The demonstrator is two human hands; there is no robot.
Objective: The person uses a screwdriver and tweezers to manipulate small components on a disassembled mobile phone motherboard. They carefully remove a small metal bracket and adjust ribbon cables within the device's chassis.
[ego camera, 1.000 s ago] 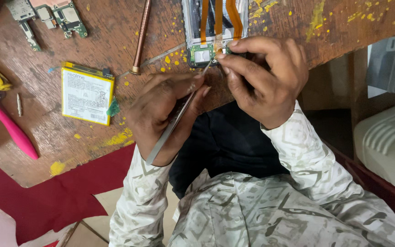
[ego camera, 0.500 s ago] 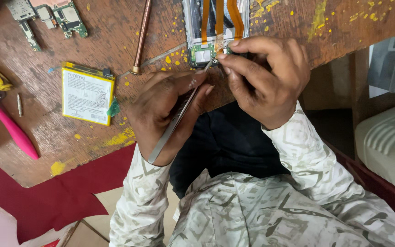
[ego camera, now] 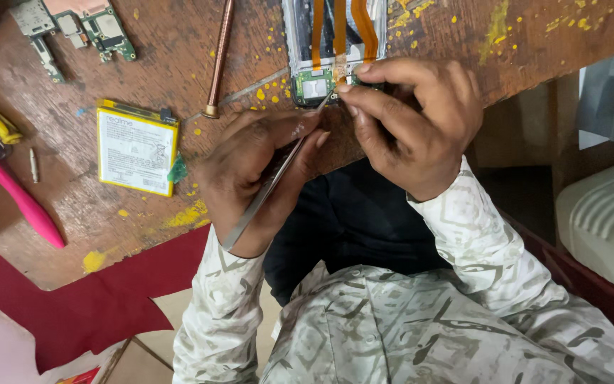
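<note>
Flat rectangular battery pack [ego camera: 137,147] with yellow edges and a white printed label, lying on the worn wooden bench [ego camera: 72,213] left of the hands, red-and-white printed package corner [ego camera: 79,375] at bottom edge

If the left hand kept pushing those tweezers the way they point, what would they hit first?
The left hand aims the tweezers up toward the small green board at the opened phone's lower end. That board comes first, beside the right hand's fingertips; whether the tip already touches is unclear.
</note>
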